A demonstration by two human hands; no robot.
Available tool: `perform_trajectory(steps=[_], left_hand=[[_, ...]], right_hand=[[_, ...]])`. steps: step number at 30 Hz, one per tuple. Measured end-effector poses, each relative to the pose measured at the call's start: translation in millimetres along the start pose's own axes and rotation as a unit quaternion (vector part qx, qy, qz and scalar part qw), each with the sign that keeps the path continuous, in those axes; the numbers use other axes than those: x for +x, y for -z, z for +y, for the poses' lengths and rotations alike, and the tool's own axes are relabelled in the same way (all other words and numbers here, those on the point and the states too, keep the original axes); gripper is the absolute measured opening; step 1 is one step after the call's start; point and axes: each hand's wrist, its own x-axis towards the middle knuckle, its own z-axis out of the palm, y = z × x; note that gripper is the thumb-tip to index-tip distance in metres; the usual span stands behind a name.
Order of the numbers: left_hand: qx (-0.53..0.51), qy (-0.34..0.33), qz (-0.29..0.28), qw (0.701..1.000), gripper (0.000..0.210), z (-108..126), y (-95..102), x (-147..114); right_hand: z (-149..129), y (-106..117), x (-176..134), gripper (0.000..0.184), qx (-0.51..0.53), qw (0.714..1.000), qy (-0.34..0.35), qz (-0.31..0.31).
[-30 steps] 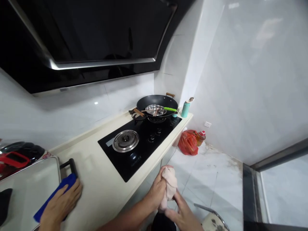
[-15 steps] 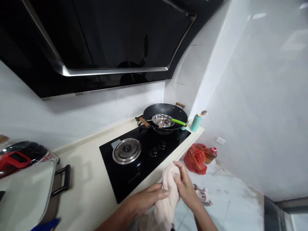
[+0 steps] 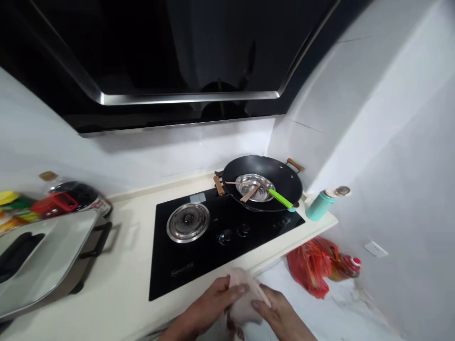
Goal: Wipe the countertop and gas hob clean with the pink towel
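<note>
A pale pinkish cloth (image 3: 245,300) is held between both hands at the counter's front edge. My left hand (image 3: 216,303) grips its left side, thumb on top. My right hand (image 3: 275,310) pinches the right side, thumb and fingers closed on the fabric. The cloth hangs bunched below the hands, and its lower end is partly out of view. Just beyond the hands lies the black glass gas hob (image 3: 209,265). On its right burner rests a black wok (image 3: 284,177) holding a steel bowl (image 3: 263,193), wooden chopsticks and a green-handled utensil (image 3: 280,198).
A turquoise flask (image 3: 319,207) stands at the counter's right end. Red plastic bags (image 3: 309,270) and an oil bottle (image 3: 346,267) sit on the floor below. At left are a large pale pan (image 3: 53,265) and dark bottles. The range hood (image 3: 159,61) overhangs the hob.
The view has turned, so the hob and wok appear nearer. Both hands still hold the cloth, which went from a long bunched fold to being spread wider between them.
</note>
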Motion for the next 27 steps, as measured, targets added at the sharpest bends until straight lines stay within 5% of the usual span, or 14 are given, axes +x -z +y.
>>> perform_trajectory(steps=[5, 9, 17, 23, 27], left_hand=[[-0.182, -0.057, 0.139, 0.972, 0.043, 1, 6.9, -8], [-0.236, -0.062, 0.243, 0.939, 0.044, 2, 28.5, -25], [0.048, -0.101, 0.361, 0.926, 0.04, 24, 76.5, -92], [0.042, -0.143, 0.399, 0.905, 0.038, 56, 98.9, -95], [0.125, -0.19, 0.469, 0.853, 0.042, 32, 122.0, -59]], right_hand=[[-8, 29, 19, 0.04, -0.104, 0.994, 0.017, -0.021], [-10, 54, 22, 0.042, -0.077, 0.994, 0.025, -0.075], [-3, 79, 32, 0.023, -0.041, 0.999, -0.004, -0.016], [-12, 57, 80, 0.045, -0.005, 0.999, -0.038, 0.021], [26, 15, 126, 0.056, -0.119, 0.978, 0.018, 0.172]])
